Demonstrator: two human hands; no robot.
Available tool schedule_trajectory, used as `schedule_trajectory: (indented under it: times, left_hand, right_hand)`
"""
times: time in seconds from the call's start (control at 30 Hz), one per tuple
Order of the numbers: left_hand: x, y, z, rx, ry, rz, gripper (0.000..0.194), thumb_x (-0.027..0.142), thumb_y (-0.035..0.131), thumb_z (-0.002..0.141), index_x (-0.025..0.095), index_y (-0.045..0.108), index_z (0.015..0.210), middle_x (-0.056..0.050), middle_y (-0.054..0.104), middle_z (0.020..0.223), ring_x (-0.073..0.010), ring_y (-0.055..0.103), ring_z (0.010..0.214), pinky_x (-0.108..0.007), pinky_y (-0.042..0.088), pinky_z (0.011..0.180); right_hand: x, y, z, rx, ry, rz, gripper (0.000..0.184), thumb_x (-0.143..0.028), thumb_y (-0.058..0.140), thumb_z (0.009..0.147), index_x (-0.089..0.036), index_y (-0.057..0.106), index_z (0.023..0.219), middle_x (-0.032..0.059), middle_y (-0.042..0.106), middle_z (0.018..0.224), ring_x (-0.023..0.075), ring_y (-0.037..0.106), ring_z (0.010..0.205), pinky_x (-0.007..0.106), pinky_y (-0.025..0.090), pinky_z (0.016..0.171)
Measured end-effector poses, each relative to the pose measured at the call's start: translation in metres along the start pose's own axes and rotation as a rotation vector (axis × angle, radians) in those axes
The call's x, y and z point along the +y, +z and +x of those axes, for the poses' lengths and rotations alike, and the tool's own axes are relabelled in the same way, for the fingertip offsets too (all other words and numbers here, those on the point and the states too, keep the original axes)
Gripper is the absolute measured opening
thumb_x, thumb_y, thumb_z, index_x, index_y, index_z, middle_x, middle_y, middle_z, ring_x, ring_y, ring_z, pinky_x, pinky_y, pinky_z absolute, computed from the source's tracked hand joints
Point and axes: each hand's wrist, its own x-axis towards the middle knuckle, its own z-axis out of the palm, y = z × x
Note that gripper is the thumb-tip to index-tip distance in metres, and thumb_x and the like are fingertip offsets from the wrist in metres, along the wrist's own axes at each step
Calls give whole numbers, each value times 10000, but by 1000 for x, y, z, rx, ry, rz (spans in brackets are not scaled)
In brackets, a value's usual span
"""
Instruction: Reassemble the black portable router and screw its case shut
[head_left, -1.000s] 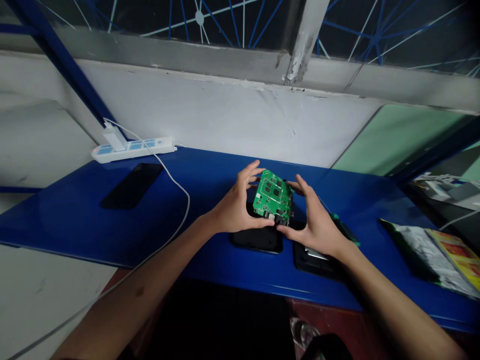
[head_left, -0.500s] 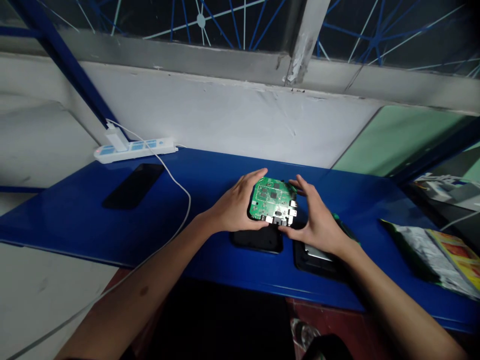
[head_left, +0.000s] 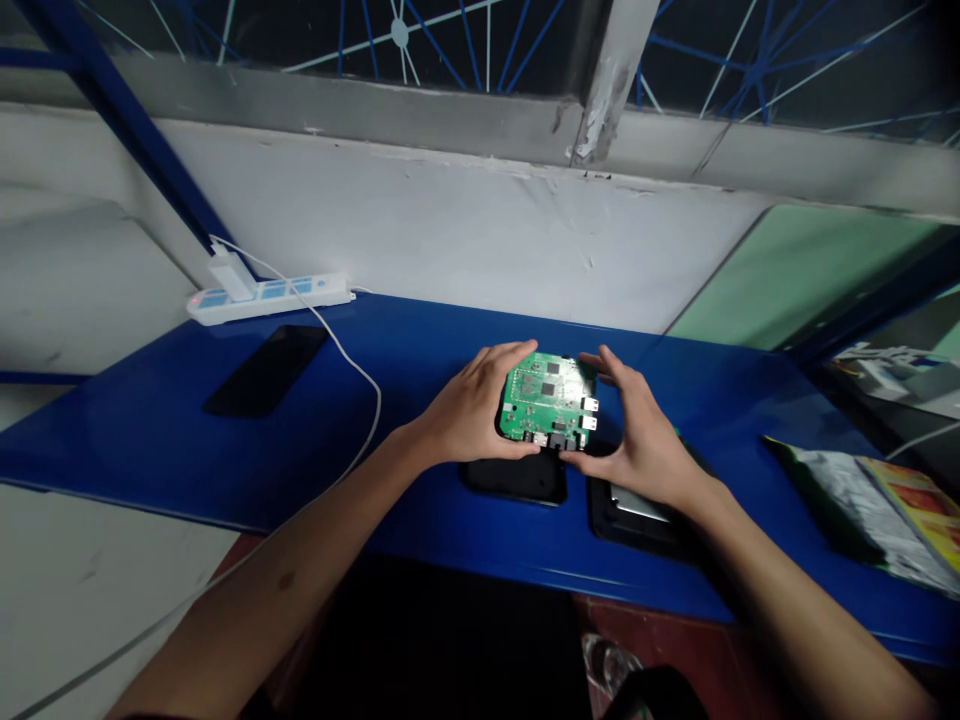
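Observation:
A green circuit board [head_left: 546, 395] with metal ports along its near and right edges is held up over the table, its chip side facing me. My left hand [head_left: 480, 405] grips its left side, thumb along the near edge and fingers at the far corner. On the right, my right hand [head_left: 637, 430] pinches it with the thumb at the near edge and fingers by the far right corner. Below the board lies a black plastic cover [head_left: 517, 481]. Under my right hand and wrist sits a black casing [head_left: 630, 525] with a silvery metal plate, partly hidden.
The blue table [head_left: 420, 340] carries a dark phone [head_left: 266, 370] at left and a white power strip [head_left: 281, 297] with a plugged-in charger. A white cable [head_left: 371, 385] runs past my left forearm. A foil packet [head_left: 862, 505] lies at right.
The board has tilted slightly, so its glare has shifted and its right-hand ports show more clearly. My right hand has moved a little to the right and down, still on the board.

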Motion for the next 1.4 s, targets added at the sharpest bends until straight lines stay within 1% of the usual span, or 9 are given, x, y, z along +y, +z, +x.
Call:
schedule_trajectory:
  times: [0.2, 0.5, 0.67, 0.8, 0.97, 1.07, 1.13, 1.27, 1.4]
  left_hand:
    - [0, 0, 0, 8, 10, -1, 1127, 374, 877, 696, 210, 183, 1569, -211, 431, 1516, -429, 452, 1385, -657, 427, 1122]
    - [-1, 1, -1, 8, 24, 4, 1118, 372, 875, 702, 199, 187, 1567, -216, 440, 1513, -420, 458, 1386, -642, 435, 1123]
    - [0, 0, 0, 10, 10, 0, 1121, 378, 879, 693, 206, 197, 1566, -216, 443, 1507, -436, 466, 1371, -665, 448, 1101]
    - [0, 0, 0, 5, 16, -1, 1097, 387, 865, 708, 206, 200, 1560, -217, 441, 1509, -439, 465, 1376, -661, 429, 1124]
    - [0, -3, -2, -10, -14, -69, 1136, 388, 866, 674, 243, 167, 1558, -204, 434, 1512, -450, 457, 1386, -668, 407, 1143]
    - [-1, -7, -4, -37, -49, -149, 1195, 398, 873, 652, 260, 112, 1563, -208, 410, 1517, -457, 469, 1377, -664, 431, 1125]
    - [-3, -10, -4, -62, -64, -187, 1214, 405, 874, 647, 267, 90, 1564, -207, 404, 1515, -457, 485, 1365, -655, 439, 1123]
    - [-3, -14, -5, -101, -68, -213, 1190, 408, 860, 648, 272, 105, 1558, -202, 409, 1500, -458, 501, 1350, -638, 456, 1115]
    - [-3, -15, -5, -128, -74, -221, 1195, 412, 861, 638, 263, 112, 1557, -202, 422, 1481, -455, 506, 1342, -631, 459, 1117]
  right_hand:
    - [-1, -1, 0, 8, -14, -23, 1204, -502, 814, 752, -262, 33, 1636, 179, 460, 1535, 403, 482, 1375, 642, 455, 1116]
    - [-2, -1, -1, 13, -11, -34, 1206, -510, 810, 750, -256, 34, 1638, 183, 470, 1531, 409, 497, 1363, 650, 462, 1100]
    - [-2, -2, 0, 8, -20, -26, 1194, -505, 808, 747, -259, 51, 1637, 185, 475, 1526, 411, 496, 1362, 645, 466, 1098]
    - [-2, -2, -1, 2, -13, -18, 1183, -524, 793, 758, -267, 40, 1635, 185, 459, 1535, 420, 494, 1364, 672, 453, 1103]
    - [-7, -6, -2, -92, 30, 57, 1106, -435, 742, 813, -295, 16, 1635, 160, 384, 1601, 421, 439, 1428, 672, 421, 1145]
    - [-4, -9, -3, -82, 33, 111, 1021, -378, 679, 855, -307, 24, 1635, 149, 383, 1615, 397, 465, 1419, 673, 425, 1135]
    - [0, -10, -3, -84, 24, 130, 982, -355, 659, 863, -304, 53, 1634, 144, 405, 1605, 375, 482, 1411, 664, 433, 1128]
    - [3, -9, -3, -135, 16, 116, 954, -343, 679, 847, -300, 129, 1625, 143, 515, 1523, 348, 558, 1335, 649, 450, 1115]
    - [-3, -9, -2, -163, 10, 80, 971, -336, 714, 824, -300, 155, 1617, 136, 533, 1506, 349, 559, 1334, 664, 429, 1130]
